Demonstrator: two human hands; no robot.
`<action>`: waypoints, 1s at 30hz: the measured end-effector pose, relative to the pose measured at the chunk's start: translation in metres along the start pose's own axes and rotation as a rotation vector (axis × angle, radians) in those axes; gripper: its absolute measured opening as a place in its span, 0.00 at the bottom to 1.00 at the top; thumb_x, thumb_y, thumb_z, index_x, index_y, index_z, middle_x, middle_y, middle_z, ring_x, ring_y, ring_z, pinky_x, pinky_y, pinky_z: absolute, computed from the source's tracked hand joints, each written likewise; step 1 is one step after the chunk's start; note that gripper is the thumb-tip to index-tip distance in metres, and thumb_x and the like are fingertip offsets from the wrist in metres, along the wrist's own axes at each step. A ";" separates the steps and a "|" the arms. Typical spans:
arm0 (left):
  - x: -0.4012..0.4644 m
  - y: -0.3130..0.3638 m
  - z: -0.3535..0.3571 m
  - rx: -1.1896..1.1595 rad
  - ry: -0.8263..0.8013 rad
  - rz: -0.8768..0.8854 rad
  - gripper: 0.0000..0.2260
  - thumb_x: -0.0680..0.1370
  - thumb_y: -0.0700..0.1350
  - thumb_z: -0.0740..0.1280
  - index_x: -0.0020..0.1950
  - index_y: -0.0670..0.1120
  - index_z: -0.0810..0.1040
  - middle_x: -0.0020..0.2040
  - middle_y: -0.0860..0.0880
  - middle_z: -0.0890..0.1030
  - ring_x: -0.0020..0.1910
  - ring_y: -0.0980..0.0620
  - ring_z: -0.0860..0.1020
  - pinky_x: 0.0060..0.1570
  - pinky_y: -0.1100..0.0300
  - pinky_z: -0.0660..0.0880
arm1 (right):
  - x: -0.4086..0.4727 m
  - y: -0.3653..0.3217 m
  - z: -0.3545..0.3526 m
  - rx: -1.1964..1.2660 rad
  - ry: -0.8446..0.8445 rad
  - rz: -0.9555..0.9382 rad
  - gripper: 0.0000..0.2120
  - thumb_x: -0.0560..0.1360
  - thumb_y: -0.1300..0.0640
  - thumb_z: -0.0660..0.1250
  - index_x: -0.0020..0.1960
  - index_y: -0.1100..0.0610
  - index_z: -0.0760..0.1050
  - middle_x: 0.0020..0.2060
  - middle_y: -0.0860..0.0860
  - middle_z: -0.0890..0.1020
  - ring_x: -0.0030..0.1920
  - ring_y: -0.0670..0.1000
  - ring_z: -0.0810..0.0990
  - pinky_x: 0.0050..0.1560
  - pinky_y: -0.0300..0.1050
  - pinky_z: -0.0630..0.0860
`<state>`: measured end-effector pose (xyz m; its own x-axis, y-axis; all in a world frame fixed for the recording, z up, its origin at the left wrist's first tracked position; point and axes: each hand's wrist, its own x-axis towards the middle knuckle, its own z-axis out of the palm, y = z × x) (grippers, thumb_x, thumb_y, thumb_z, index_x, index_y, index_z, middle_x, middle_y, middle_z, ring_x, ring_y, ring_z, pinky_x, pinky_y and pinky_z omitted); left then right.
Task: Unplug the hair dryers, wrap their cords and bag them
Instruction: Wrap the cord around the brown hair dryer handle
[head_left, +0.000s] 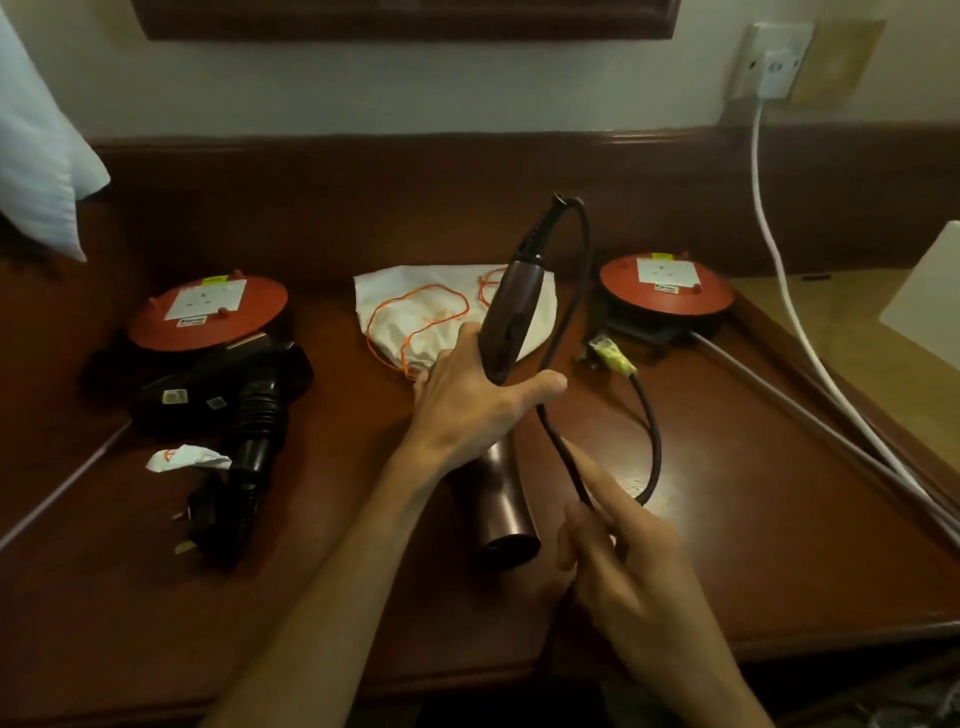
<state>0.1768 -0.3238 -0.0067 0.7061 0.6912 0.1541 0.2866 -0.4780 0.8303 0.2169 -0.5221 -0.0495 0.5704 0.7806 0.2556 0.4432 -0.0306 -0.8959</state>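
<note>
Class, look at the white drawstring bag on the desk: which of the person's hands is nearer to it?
Left. The left hand, gripping the brown hair dryer, is right at the white drawstring bag's near edge. The right hand, pinching the cord, sits well nearer the camera.

Hotel rm: pillow (36, 156), wood desk (753, 467)

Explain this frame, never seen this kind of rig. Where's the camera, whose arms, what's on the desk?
There is no robot here. One wide-angle camera sits on a person's head, looking forward and down, so the arms are their own. The left hand grips a brown hair dryer by its handle. The right hand pinches that dryer's cord, whose plug lies loose on the wooden desk. Behind lie a white drawstring bag and two red cable reels. A black hair dryer lies at left.
</note>
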 end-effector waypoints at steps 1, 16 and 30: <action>-0.001 0.001 0.002 0.039 -0.007 0.026 0.28 0.65 0.70 0.71 0.58 0.58 0.69 0.51 0.61 0.75 0.58 0.51 0.74 0.67 0.41 0.69 | 0.000 0.003 -0.001 0.017 -0.007 0.013 0.25 0.83 0.61 0.60 0.73 0.36 0.69 0.35 0.35 0.78 0.35 0.35 0.74 0.39 0.29 0.71; -0.017 -0.022 0.003 -0.140 -0.171 0.195 0.27 0.82 0.57 0.66 0.80 0.60 0.60 0.65 0.58 0.77 0.67 0.58 0.75 0.69 0.52 0.70 | 0.050 -0.006 -0.017 0.172 -0.092 0.146 0.16 0.78 0.62 0.68 0.61 0.46 0.80 0.33 0.44 0.82 0.33 0.38 0.81 0.35 0.33 0.77; -0.014 -0.035 0.008 -0.097 -0.192 0.265 0.35 0.80 0.57 0.69 0.83 0.59 0.55 0.77 0.57 0.71 0.78 0.56 0.66 0.76 0.45 0.65 | 0.055 0.005 -0.012 0.110 0.070 0.108 0.11 0.79 0.66 0.68 0.56 0.56 0.84 0.35 0.62 0.80 0.28 0.40 0.76 0.28 0.31 0.72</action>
<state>0.1622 -0.3206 -0.0420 0.8592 0.4312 0.2754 0.0207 -0.5672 0.8233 0.2587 -0.4872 -0.0358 0.6587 0.7313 0.1771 0.3010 -0.0404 -0.9528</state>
